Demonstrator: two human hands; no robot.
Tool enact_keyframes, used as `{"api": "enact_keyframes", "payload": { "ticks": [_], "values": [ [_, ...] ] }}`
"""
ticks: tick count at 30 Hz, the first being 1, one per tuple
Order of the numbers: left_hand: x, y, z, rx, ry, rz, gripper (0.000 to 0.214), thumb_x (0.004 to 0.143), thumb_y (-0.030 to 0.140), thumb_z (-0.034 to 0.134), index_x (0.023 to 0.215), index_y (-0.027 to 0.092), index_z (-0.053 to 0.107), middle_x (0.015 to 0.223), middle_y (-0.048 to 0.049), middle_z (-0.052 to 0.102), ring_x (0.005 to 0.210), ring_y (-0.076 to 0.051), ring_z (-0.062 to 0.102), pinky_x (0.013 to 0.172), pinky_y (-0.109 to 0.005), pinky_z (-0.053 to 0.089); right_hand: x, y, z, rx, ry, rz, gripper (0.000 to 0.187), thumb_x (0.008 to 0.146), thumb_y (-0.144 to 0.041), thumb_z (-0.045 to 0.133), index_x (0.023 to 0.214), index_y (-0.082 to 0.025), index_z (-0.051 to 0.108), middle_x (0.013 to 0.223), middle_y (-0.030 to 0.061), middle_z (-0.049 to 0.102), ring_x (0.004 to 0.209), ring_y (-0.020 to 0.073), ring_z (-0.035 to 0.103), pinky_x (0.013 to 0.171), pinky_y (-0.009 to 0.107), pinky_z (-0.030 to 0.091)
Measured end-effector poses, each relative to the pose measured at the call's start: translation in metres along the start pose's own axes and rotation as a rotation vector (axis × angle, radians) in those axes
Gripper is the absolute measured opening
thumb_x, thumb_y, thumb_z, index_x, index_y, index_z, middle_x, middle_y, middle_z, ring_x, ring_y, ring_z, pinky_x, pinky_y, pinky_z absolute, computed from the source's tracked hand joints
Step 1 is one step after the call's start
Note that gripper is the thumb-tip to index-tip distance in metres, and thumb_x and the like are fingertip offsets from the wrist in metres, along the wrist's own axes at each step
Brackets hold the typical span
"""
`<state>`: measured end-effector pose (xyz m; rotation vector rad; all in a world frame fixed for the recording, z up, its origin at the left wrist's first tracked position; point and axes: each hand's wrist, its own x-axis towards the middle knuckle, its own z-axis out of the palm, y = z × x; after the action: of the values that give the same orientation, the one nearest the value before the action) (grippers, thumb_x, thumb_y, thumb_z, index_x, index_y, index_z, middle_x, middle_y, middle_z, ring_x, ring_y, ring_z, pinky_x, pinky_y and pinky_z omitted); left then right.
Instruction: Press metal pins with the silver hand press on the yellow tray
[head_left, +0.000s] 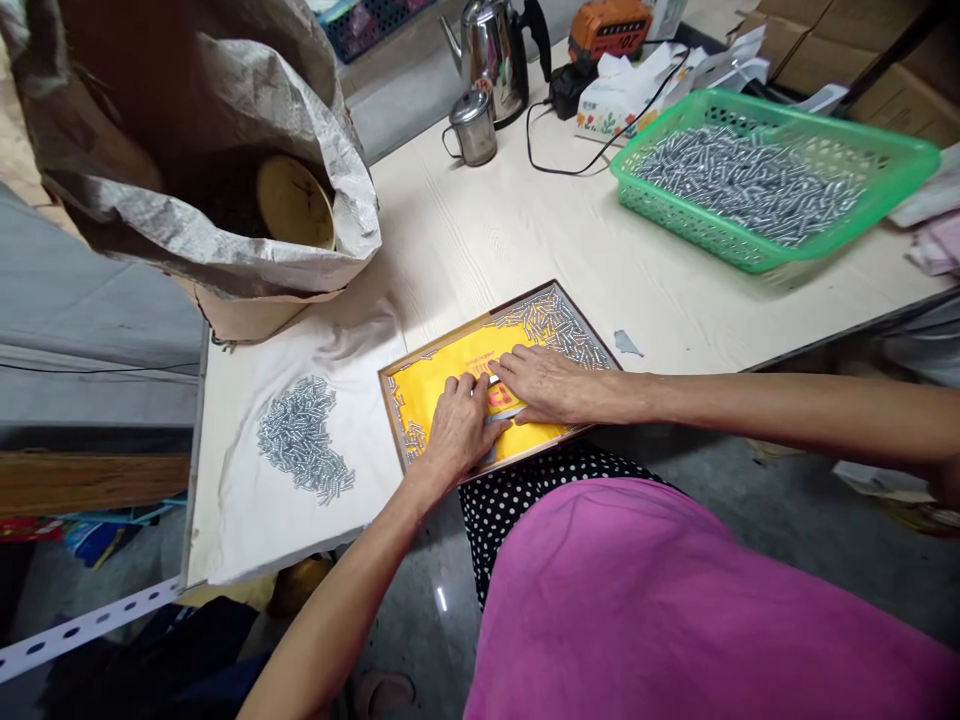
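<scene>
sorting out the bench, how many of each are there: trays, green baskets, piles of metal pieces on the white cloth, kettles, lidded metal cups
Tray: 1
Green basket: 1
Pile of metal pieces on the white cloth: 1
Kettle: 1
Lidded metal cup: 1
Total: 5

A pale wood-grain bench [540,230] stands over a grey floor [421,572] that reflects a white streak of light [441,599]. Cardboard boxes [862,60] sit at upper right; leftward, a perforated white strip [90,626] slants below a wooden plank [97,482].
</scene>
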<state>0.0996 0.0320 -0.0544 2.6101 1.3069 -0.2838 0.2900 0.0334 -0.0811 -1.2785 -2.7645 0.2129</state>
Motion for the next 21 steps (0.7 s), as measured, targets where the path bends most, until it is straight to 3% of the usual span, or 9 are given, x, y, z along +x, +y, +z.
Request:
{"api": "enact_keyframes", "payload": {
  "ticks": [5,11,15,21],
  "values": [
    [-0.002,0.005,0.000,-0.018,0.009,-0.049,0.041,0.095,0.042,0.059,0.126,0.016,0.054,0.117,-0.0119,0.061,0.111,-0.029,0.053,0.089,-0.040,0.047,-0.003,-0.007,0.008,0.014,-0.010,0.053,0.033,0.094,-0.038,0.063,0.109,-0.009,0.063,0.102,0.0158,0.062,0.098,0.0279,0.052,0.082,0.038,0.042],
    [-0.005,0.008,0.000,-0.065,0.011,-0.080,0.032,0.096,0.041,0.060,0.119,0.019,0.060,0.113,-0.0087,0.064,0.109,-0.027,0.054,0.086,-0.038,0.047,-0.011,-0.005,0.023,0.093,0.065,-0.006,0.019,0.099,-0.026,0.053,0.102,-0.010,0.064,0.098,0.0122,0.061,0.096,0.0246,0.051,0.083,0.036,0.040],
    [-0.005,0.008,-0.002,-0.076,0.000,-0.089,0.025,0.096,0.039,0.059,0.109,0.019,0.064,0.108,-0.0080,0.066,0.105,-0.026,0.055,0.084,-0.038,0.047,-0.009,-0.003,0.030,0.199,0.089,-0.059,0.016,0.100,-0.023,0.052,0.097,-0.013,0.063,0.091,0.0082,0.061,0.088,0.0216,0.051,0.079,0.034,0.041],
    [-0.004,0.003,0.001,-0.086,0.020,-0.071,0.022,0.096,0.038,0.060,0.105,0.019,0.066,0.103,-0.0077,0.067,0.102,-0.026,0.057,0.083,-0.037,0.049,-0.002,-0.004,0.023,0.205,0.002,-0.025,0.017,0.100,-0.023,0.053,0.093,-0.014,0.065,0.088,0.0083,0.063,0.086,0.0208,0.053,0.077,0.033,0.041]
  ]
}}
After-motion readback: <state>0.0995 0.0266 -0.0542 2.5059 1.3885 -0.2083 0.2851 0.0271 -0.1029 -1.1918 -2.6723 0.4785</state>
